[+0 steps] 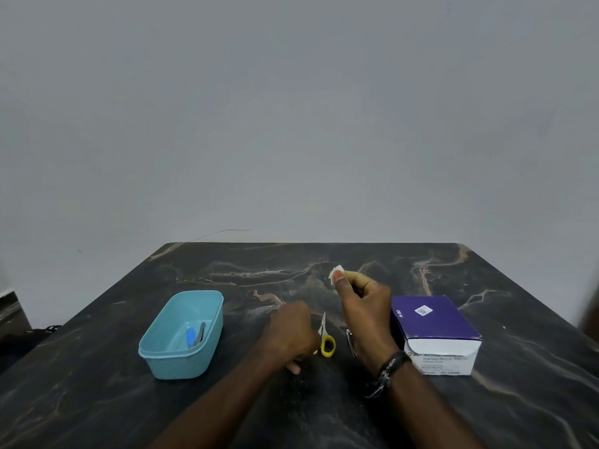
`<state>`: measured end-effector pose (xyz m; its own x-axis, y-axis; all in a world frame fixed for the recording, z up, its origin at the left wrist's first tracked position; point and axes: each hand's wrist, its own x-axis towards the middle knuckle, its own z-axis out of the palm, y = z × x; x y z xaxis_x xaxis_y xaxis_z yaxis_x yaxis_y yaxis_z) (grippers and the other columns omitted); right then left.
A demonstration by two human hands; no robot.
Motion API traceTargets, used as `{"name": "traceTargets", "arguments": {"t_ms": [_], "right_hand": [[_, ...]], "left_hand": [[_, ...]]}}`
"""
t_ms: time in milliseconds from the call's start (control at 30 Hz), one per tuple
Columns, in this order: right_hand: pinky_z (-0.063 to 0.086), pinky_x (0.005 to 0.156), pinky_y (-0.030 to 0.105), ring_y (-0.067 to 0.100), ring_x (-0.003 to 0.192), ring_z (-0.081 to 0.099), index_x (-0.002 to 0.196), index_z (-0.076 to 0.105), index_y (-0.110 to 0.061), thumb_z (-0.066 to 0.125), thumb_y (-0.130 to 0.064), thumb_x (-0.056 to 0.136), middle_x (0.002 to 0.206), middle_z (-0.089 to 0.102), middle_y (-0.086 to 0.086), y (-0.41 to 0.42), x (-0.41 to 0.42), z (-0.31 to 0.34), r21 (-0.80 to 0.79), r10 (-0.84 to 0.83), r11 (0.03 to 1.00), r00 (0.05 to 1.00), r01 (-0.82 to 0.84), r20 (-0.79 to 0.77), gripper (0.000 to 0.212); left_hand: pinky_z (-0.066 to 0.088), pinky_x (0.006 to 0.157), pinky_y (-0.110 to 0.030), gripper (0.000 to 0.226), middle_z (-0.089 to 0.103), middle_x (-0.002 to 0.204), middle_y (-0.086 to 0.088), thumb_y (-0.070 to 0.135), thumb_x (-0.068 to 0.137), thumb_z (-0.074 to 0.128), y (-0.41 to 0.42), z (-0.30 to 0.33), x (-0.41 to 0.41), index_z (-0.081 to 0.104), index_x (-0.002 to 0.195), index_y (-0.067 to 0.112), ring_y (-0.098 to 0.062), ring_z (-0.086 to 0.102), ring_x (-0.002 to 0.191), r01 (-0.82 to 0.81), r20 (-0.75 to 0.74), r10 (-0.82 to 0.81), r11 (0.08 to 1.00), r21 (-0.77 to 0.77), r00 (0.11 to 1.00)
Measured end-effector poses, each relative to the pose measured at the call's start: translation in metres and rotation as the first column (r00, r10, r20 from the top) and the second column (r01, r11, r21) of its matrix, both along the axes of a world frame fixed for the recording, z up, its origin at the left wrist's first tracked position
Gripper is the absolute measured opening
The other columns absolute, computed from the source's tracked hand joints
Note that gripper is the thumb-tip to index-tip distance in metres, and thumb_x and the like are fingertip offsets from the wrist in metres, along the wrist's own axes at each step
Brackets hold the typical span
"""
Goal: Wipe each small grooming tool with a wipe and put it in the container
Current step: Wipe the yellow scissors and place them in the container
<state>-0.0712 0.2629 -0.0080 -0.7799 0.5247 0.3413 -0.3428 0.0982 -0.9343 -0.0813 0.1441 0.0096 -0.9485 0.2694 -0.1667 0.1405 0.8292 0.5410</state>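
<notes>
Small yellow-handled scissors (325, 341) lie on the dark marble table (227, 400), blades pointing away from me. My left hand (291, 335) is curled over their left handle loop and grips it. My right hand (363, 306) is raised just right of the scissors and pinches a small white wipe (336, 272) between thumb and fingers. A slim metal tool (351, 343) lies on the table between my hands, partly hidden by my right wrist. The light blue container (152, 351) stands to the left and holds a blue-handled tool (190, 337) and a grey tool (201, 332).
A purple and white box of alcohol swabs (437, 332) stands right of my right hand. A plain grey wall rises behind the table's far edge. A dark strip of floor shows at the far left.
</notes>
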Motion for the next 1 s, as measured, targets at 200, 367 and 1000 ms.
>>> {"name": "traceTargets", "arguments": {"t_ms": [200, 367, 1000], "right_hand": [[0.047, 0.063, 0.013, -0.005, 0.064, 0.062, 0.077, 0.078, -0.014, 0.071, -0.021, 0.088, 0.069, 0.075, -0.006, -0.002, 0.002, 0.001, 0.091, 0.144, 0.985, 0.988, -0.148, 0.046, 0.015], [0.036, 0.050, 0.008, -0.003, 0.046, 0.049, 0.085, 0.077, -0.003, 0.065, -0.010, 0.091, 0.048, 0.059, -0.012, -0.007, 0.004, -0.004, 0.203, 0.319, 0.916, 0.936, -0.345, 0.150, 0.015], [0.041, 0.053, 0.018, 0.007, 0.060, 0.056, 0.084, 0.074, -0.003, 0.066, -0.014, 0.091, 0.069, 0.070, 0.004, -0.002, 0.005, -0.004, 0.187, 0.463, 0.844, 0.858, -0.503, 0.221, 0.016]], "left_hand": [[0.054, 0.042, -0.031, 0.018, 0.066, 0.063, -0.013, 0.011, 0.096, 0.052, -0.017, -0.026, -0.016, 0.059, 0.079, 0.011, -0.020, 0.064, 0.045, -0.088, -0.266, 0.276, 0.828, 0.553, 0.923], [0.056, 0.046, -0.032, 0.006, 0.068, 0.064, -0.008, 0.013, 0.093, 0.062, -0.021, -0.038, -0.013, 0.062, 0.087, 0.015, -0.022, 0.066, 0.051, -0.014, -0.263, 0.357, 0.616, 0.787, 0.896], [0.055, 0.062, -0.028, 0.031, 0.069, 0.092, -0.013, -0.010, 0.083, 0.063, -0.045, -0.016, -0.021, 0.059, 0.111, 0.001, -0.020, 0.063, 0.077, -0.215, 0.222, 0.079, -0.091, 0.972, 0.972]]}}
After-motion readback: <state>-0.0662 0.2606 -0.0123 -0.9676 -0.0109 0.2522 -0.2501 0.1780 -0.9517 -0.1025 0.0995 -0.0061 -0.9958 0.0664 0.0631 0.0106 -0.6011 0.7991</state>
